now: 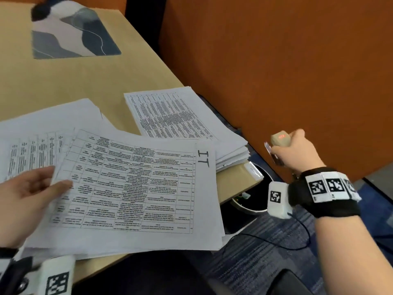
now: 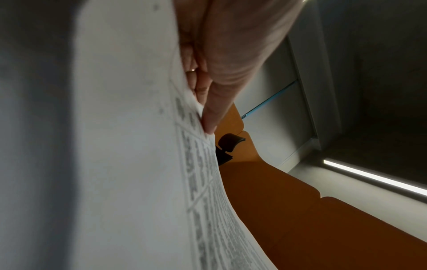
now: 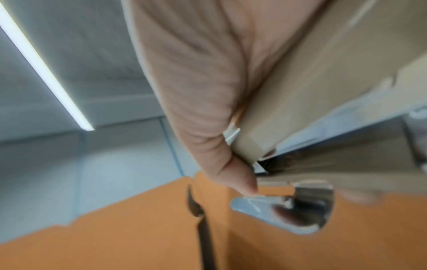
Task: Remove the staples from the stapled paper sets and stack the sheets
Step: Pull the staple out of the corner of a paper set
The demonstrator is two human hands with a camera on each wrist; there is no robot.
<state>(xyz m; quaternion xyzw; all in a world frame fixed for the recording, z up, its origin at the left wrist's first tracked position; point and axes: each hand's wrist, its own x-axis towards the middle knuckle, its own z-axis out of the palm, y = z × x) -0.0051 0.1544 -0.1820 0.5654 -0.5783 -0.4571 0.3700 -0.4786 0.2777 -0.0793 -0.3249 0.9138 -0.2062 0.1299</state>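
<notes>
Papers lie in three groups across the near half of the desk [image 1: 89, 81]: one fanned spread of sheets [image 1: 42, 133] by the left edge, one printed set marked "11" [image 1: 136, 188] lying skewed over it and running past the near edge, and one squared stack [image 1: 180, 116] at the right edge, its corner hanging over. One left hand [image 1: 27, 201] rests at the left side of the marked set, thumb on top of the page and fingers tucked beneath, pinching its edge; the left wrist view shows the page [image 2: 129, 146] curving up against those fingers [image 2: 212, 113]. One patterned mat [image 1: 72, 33] sits at the far left corner of the desk. Off the right edge, in front of one orange partition [image 1: 276, 60], one right hand [image 1: 293, 152] is curled around a beige staple remover [image 1: 279, 138], held in the air above the carpet, well apart from the papers. One round dark bin [image 1: 253, 188] stands below the right corner.
</notes>
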